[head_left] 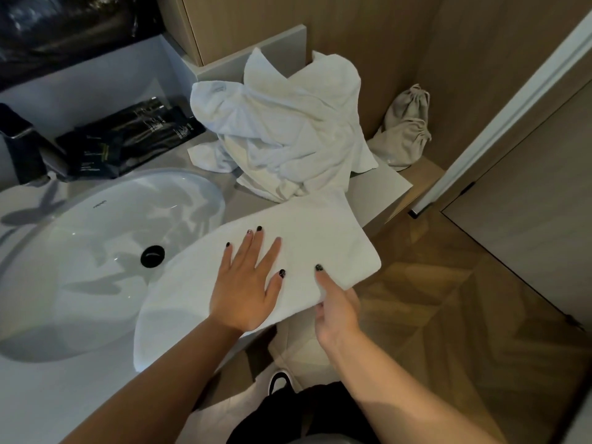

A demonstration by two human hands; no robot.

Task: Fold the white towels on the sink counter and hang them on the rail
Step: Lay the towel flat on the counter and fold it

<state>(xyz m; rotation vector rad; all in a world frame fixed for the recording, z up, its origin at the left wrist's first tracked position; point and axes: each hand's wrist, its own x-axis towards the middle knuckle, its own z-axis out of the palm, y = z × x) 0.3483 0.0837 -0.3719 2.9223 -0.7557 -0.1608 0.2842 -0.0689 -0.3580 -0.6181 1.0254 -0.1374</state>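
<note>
Hands meet on a folded white towel (288,251) at the front of the sink counter (96,395), partly over the basin (80,251): your left hand (246,283) lies flat on it with fingers spread and straight, pressing the cloth, while your right hand (336,302) pinches its near right edge, thumb on top and fingers tucked beneath where that corner overhangs the counter. The towel's long axis runs from near left, by your left forearm, to far right, toward the crumpled towel pile (282,129) heaped just behind it. Your right hand is the nearer to the free overhanging end, so the next fold or lift would likely start there, your left hand pinning the middle. A grey drawstring bag (407,123) sits beyond the pile. No rail can be seen.
</note>
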